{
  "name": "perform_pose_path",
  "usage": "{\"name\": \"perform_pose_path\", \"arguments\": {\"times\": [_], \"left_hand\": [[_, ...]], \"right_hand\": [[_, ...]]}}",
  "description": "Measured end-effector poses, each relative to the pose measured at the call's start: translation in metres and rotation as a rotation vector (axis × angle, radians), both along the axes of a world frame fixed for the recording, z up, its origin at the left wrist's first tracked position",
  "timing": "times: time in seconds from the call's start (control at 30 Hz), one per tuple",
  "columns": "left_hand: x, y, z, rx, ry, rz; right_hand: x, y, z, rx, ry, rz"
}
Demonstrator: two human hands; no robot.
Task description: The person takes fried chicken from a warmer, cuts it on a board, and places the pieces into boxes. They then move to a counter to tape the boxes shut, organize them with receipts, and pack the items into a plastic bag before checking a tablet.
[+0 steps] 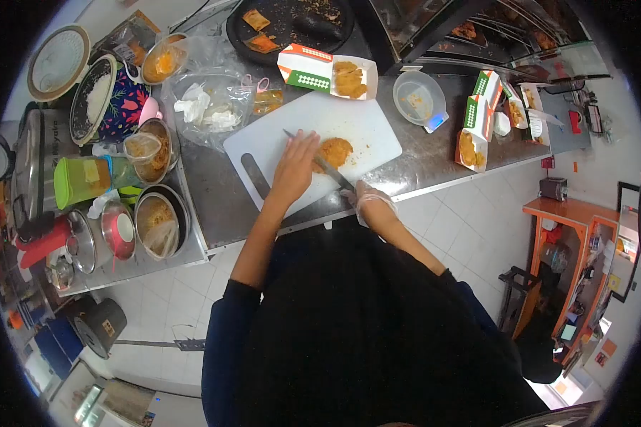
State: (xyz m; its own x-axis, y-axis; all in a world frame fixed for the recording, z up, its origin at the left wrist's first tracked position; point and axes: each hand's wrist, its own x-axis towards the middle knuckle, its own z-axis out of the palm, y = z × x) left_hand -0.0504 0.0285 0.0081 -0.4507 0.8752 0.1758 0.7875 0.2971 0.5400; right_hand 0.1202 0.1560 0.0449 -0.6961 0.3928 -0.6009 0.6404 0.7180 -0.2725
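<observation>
1. Fried piece [337, 152] is set near the middle of the white cutting board [374, 132] on the bench [217, 186]; the knife [336, 176] is laid slantwise across its near left side, tip pointing up-left
2. Right grip: knife handle is wrapped by the closed, clear-gloved right hand [374, 203]
3. Left grip: left hand [298, 162] is laid palm down over the front part of the blade, fingers stretched out; nothing is seen to be clasped, underside is hidden
4. Done, as judged: white box [349, 77] behind the board is already loaded with fried pieces, so is the box [471, 150] at right; crumbs are scattered on the board
5. Left, as judged: cutting looks barely begun, since the piece appears mostly whole; whether it has been sliced through under the blade cannot be told
6. Around: clear tub [419, 97] with bits inside is placed right of the board; black stone dish [327, 35] is parked at the back; pots and bowls are crowded at left
7. In the way: board's far edge is crowded by the loaded box, its far left side by the plastic bag [228, 94] with crumpled tissues [195, 104]; blade's front part is covered by the left hand
</observation>
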Motion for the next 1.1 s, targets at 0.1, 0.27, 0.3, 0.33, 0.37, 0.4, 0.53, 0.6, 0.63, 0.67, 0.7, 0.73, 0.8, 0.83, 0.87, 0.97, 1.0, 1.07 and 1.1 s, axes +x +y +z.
{"name": "perform_pose_path", "arguments": {"times": [0.1,0.27,0.3,0.33,0.37,0.4,0.53,0.6,0.63,0.67,0.7,0.73,0.8,0.83,0.87,0.97,1.0,1.07,1.1], "left_hand": [[-0.006,0.006,-0.019,-0.054,-0.067,-0.112],[-0.023,0.0,-0.03,-0.099,-0.029,-0.086],[-0.03,0.0,-0.029,-0.132,0.029,-0.072],[-0.038,0.004,-0.031,-0.127,-0.009,-0.07],[-0.043,0.006,-0.033,-0.132,-0.051,-0.079],[-0.049,0.007,-0.034,-0.136,-0.088,-0.092],[-0.044,0.029,-0.02,-0.044,-0.166,-0.148],[-0.04,0.035,-0.038,-0.05,-0.19,-0.179],[-0.046,0.036,-0.039,-0.069,-0.13,-0.161],[-0.052,0.032,-0.04,-0.089,-0.075,-0.145],[-0.053,0.028,-0.04,-0.109,-0.022,-0.127],[-0.056,0.031,-0.039,-0.124,-0.023,-0.135],[-0.063,0.036,-0.037,-0.159,-0.018,-0.144],[-0.064,0.04,-0.03,-0.139,-0.04,-0.148],[-0.066,0.048,-0.019,-0.115,-0.061,-0.154],[-0.061,0.067,-0.027,-0.109,-0.193,-0.213],[-0.059,0.071,-0.032,-0.117,-0.244,-0.233],[-0.058,0.071,-0.039,-0.113,-0.102,-0.168],[-0.057,0.07,-0.04,-0.113,-0.033,-0.137]], "right_hand": [[-0.004,0.005,0.054,0.093,-0.007,0.112],[0.001,0.011,-0.066,0.094,0.03,-0.106],[-0.008,0.016,-0.059,0.068,0.034,-0.047],[-0.021,0.024,-0.039,0.045,0.04,0.022],[-0.028,0.026,-0.018,0.011,0.04,0.081],[-0.036,0.028,0.001,0.054,-0.004,0.067],[-0.039,0.048,0.07,0.086,-0.077,0.076],[-0.026,0.045,0.031,0.105,-0.095,0.107],[-0.022,0.046,0.008,0.117,-0.098,0.121],[-0.025,0.039,-0.009,0.115,-0.124,-0.032],[-0.022,0.041,-0.028,0.088,-0.066,-0.01],[-0.023,0.048,-0.049,0.065,-0.002,0.015],[-0.027,0.06,-0.035,0.009,0.151,0.145],[-0.031,0.062,-0.016,0.033,0.134,0.108],[-0.034,0.065,0.001,0.06,0.117,0.069],[-0.033,0.076,0.036,0.104,-0.003,0.063],[-0.029,0.074,0.036,0.12,-0.014,0.068],[-0.033,0.071,0.02,0.101,-0.028,0.056],[-0.029,0.065,-0.022,0.131,-0.026,-0.051]]}}
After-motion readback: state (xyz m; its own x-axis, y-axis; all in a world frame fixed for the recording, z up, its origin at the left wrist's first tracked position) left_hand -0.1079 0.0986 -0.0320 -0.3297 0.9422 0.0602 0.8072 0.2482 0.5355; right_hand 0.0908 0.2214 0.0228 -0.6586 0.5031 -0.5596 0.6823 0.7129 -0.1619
